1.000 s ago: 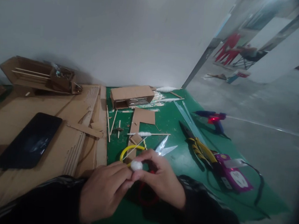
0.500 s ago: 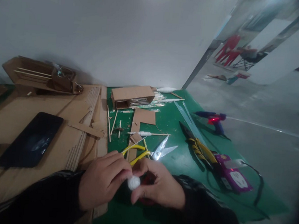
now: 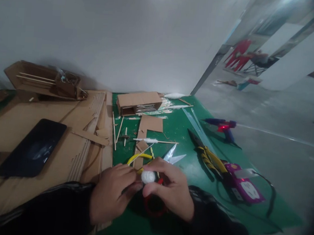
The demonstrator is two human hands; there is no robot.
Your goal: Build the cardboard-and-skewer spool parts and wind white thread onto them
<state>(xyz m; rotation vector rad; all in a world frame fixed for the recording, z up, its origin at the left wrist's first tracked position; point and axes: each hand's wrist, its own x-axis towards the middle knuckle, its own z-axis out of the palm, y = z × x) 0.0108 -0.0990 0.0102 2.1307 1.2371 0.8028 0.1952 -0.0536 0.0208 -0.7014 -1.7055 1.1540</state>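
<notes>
A small white ball point(image 3: 147, 177), which looks like wound thread, sits between my hands at the lower middle. My right hand point(image 3: 172, 186) pinches it between thumb and fingers. My left hand point(image 3: 115, 193) is closed beside it, fingertips pressed together near the ball; what they hold, if anything, is too small to tell. Just beyond lie scissors with yellow handles point(image 3: 140, 155) and open blades, partly hidden by my right hand. A red ring-shaped object point(image 3: 156, 207) is under my right hand. A stick wound with white thread point(image 3: 151, 141) lies farther off.
Cardboard box point(image 3: 139, 99) and wrapped sticks stand at the back. Pliers point(image 3: 208, 157), a purple power strip point(image 3: 246, 188) and a glue gun point(image 3: 223, 126) with a red light lie right. Left are cardboard sheets point(image 3: 79, 114), a dark tablet point(image 3: 32, 148) and a cardboard model point(image 3: 44, 79).
The white ball has moved up and slightly right with my right hand, covering more of the scissors. My left hand has shifted right, and more of the red ring shows.
</notes>
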